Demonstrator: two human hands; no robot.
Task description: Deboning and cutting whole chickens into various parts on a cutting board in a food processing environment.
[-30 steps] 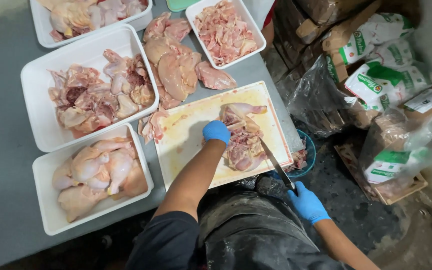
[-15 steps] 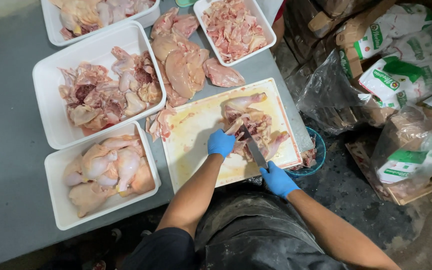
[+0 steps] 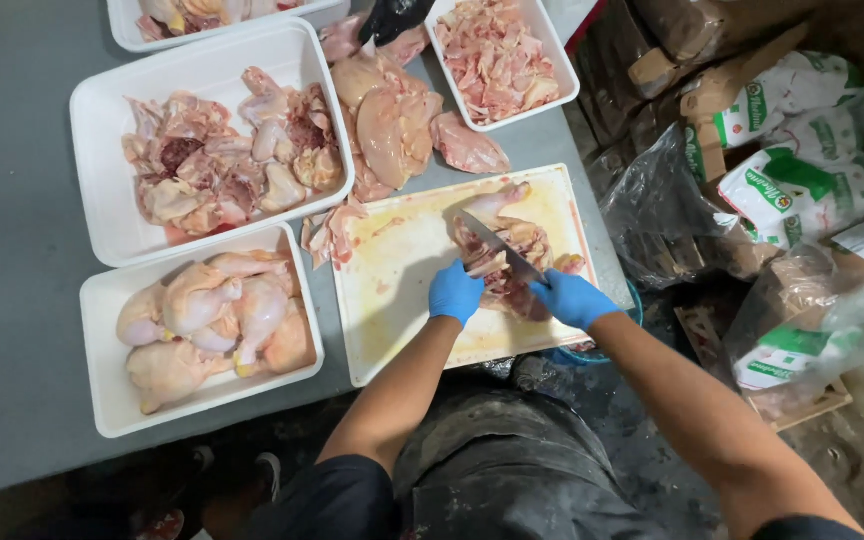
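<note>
On the grey table (image 3: 12, 300), at the far left, a white tray (image 3: 102, 400) holds whole skin-on chicken legs, and the larger tray (image 3: 112, 220) behind it holds a jumble of bony, darker cuts. A loose heap of chicken breasts (image 3: 387, 115) lies on the bare tabletop between that tray and a smaller tray (image 3: 552, 95) of trimmed scraps at the back. Nearer, on the stained cutting board (image 3: 402, 300), the left hand (image 3: 455, 292), in a blue glove, presses down on the near end of a chicken piece (image 3: 502, 250). The piece lies just ahead of both hands, its long axis running away from the person toward the board's far edge, leg end pointing outward. The right hand (image 3: 570, 298), also gloved, is closed around the handle of a knife (image 3: 497, 245), whose blade slants up and left across the meat. Both hands touch the piece; the left is slightly nearer its middle. Bags and boxes crowd the floor at right.
</note>
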